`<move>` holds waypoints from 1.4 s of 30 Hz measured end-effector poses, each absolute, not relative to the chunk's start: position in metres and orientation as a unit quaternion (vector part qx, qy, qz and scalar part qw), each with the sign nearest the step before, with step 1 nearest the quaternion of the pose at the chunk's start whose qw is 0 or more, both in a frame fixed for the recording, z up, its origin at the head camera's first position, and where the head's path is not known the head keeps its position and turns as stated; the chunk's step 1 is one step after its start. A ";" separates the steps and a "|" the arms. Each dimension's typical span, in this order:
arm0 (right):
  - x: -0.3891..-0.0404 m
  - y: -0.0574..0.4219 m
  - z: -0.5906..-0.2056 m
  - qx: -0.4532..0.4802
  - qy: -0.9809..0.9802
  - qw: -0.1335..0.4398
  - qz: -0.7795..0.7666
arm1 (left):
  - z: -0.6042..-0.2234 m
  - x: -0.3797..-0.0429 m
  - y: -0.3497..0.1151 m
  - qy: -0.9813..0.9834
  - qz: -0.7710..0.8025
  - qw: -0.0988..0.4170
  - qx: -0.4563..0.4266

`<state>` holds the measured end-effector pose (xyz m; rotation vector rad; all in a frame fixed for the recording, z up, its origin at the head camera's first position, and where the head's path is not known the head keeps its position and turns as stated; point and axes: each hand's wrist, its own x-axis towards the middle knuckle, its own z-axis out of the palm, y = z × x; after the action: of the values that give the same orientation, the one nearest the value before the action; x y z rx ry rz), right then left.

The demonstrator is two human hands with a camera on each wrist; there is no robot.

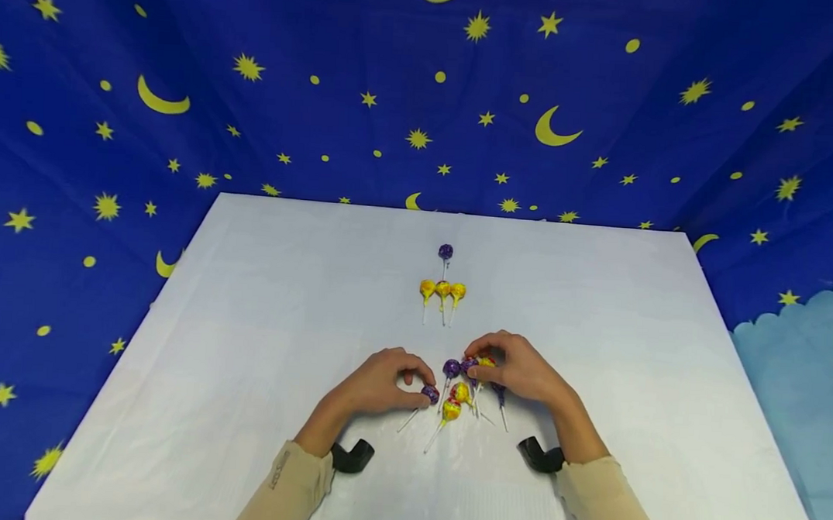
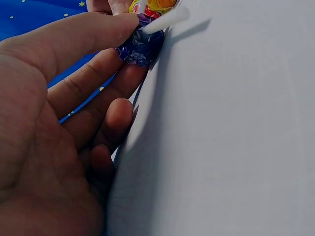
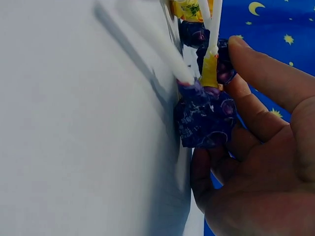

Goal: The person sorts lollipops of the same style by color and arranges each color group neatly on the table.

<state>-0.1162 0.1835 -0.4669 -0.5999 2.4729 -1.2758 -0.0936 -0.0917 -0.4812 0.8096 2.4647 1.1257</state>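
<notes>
Near the front middle of the white table (image 1: pixel 247 299) lies a cluster of purple and yellow wrapped lollipops (image 1: pixel 461 391). My left hand (image 1: pixel 421 390) pinches a purple lollipop (image 1: pixel 430 393) at the cluster's left edge; thumb and forefinger close on its wrapper (image 2: pixel 140 46), its white stick (image 2: pixel 165 20) pointing away. My right hand (image 1: pixel 478 360) curls over the cluster's right side, its thumb (image 3: pixel 266 73) and fingers around a purple lollipop (image 3: pixel 206 120), with others beside it. Farther back lie three yellow lollipops (image 1: pixel 442 291) in a row and one purple lollipop (image 1: pixel 445 252) beyond them.
A blue cloth with yellow stars and moons (image 1: pixel 423 97) hangs behind and around the table. Black wrist mounts (image 1: pixel 352 455) sit under both beige sleeves. A light blue cloud shape (image 1: pixel 796 370) stands at the right.
</notes>
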 end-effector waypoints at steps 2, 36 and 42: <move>-0.117 0.183 -0.466 -0.208 0.860 0.147 -0.443 | -0.482 -0.093 -0.092 0.860 0.396 0.156 0.281; -0.182 0.176 -0.442 -0.137 0.884 0.096 -0.436 | -0.487 -0.092 -0.093 0.863 0.398 0.146 0.274; -0.200 0.174 -0.440 -0.110 0.882 0.112 -0.445 | -0.486 -0.092 -0.093 0.864 0.398 0.147 0.271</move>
<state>-0.1996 0.1741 -0.4398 -0.3228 2.5889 -1.3067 -0.0918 -0.0929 -0.4856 0.7798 2.4869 1.1452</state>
